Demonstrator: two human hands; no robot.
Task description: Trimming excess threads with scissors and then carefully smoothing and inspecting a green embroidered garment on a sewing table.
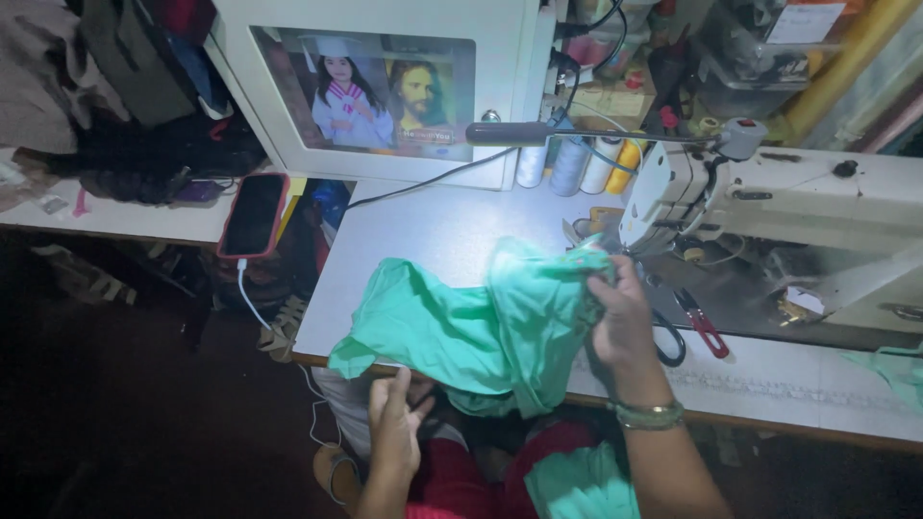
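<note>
Hard to read in the lower left of the frame: floor all dark, only a white cable [252, 306] trailing down from a red-cased phone [254, 213] at the left table edge. Needle area of the white sewing machine [769, 197], right of centre, lost behind cloth and knuckles. Machine body cut off at the right edge. Lower part of the frame murky, a red garment [461, 481] on the lap and more green cloth below, cut by the bottom edge.

Mint-green fabric [471, 322] bunched in the centre, draped over the front edge of the grey-white table [423, 231] and hanging toward the lap. Right hand [623, 312] closed on the fabric's upper right end, pinching it up beside the machine head, beaded bracelet [650, 415] on the wrist. Left hand [397, 423] below the table edge, lower centre, fingers half curled under the hanging hem; touching or merely just beneath, cannot tell, nothing clearly gripped.

Red-handled snips [703, 327] on the machine bed, just right of the right hand. Thread cones [577, 165], white, blue-grey and yellow, in a row at upper centre. Above them, a white cabinet [385, 86] with a framed picture panel. Upper right, clear plastic boxes [740, 58] with a white paper label, print too small to make out. Scrap of green at the far right edge.
</note>
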